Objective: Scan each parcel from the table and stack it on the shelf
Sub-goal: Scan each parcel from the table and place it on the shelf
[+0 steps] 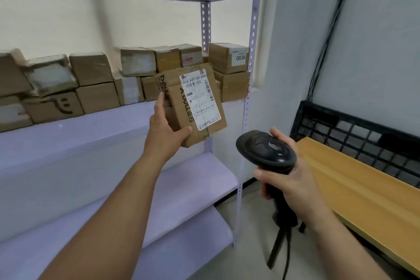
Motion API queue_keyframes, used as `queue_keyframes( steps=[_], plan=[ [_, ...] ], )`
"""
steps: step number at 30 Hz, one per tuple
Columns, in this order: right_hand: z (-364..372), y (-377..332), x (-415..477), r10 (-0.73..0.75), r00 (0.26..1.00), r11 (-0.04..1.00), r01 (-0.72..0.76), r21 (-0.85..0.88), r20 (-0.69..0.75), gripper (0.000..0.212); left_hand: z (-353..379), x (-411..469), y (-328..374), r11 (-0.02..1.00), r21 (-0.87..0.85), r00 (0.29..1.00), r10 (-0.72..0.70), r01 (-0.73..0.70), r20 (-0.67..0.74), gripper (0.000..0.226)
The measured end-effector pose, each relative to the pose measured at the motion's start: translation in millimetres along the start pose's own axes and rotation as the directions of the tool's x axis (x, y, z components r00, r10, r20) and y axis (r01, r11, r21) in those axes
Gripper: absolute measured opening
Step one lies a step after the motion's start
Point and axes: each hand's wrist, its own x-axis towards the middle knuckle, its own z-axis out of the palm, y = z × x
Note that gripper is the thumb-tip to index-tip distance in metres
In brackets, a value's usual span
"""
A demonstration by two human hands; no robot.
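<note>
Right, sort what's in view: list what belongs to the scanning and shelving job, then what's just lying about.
Job:
parcel in left hand
scanner in right hand
shelf with stacked parcels
wooden table

Lying about:
black crate
wall cables

Held parcel [193,106]: label [200,100] reads "516 K20 00 094"; cardboard printed "DOLLAR". Shelf box [228,58] at 1 o'clock: sticker "0836".

One brown cardboard parcel with a white label [193,104] is held up; one black handheld barcode scanner [266,150]; roughly fourteen brown cardboard boxes [95,88] along the lilac metal shelf [91,129].
</note>
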Motion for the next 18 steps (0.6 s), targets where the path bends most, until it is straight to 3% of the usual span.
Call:
queue_keyframes(
  steps=[9, 13, 15, 18],
  plan=[
    [51.5, 7.9, 26.4, 0.032, 0.999, 0.999, -0.032, 0.018, 0.031, 0.086, -33.9, 67.5, -26.9, 0.987, -0.089, 0.988, -0.143, 0.138, -0.057, 0.08],
    [53.8, 10.9, 35.4, 0.046, 0.999, 0.999, -0.046, 0.018, 0.016, 0.088, -30.9, 92.1, -31.7, 0.977, -0.034, 0.971, -0.212, 0.21, -0.109, 0.068],
    [52.7, 13.0, 38.7, 0.045, 0.999, 0.999, -0.045, 0.012, 0.007, 0.088, -29.6, 100.0, -32.8, 0.979, -0.029, 0.974, -0.204, 0.202, -0.096, 0.077],
    [50.8, 14.6, 42.2, 0.042, 0.999, 0.999, -0.042, -0.007, -0.006, 0.088, -28.5, 102.8, -37.6, 0.981, 0.073, 0.983, -0.183, 0.182, 0.002, 0.112]
  ],
)
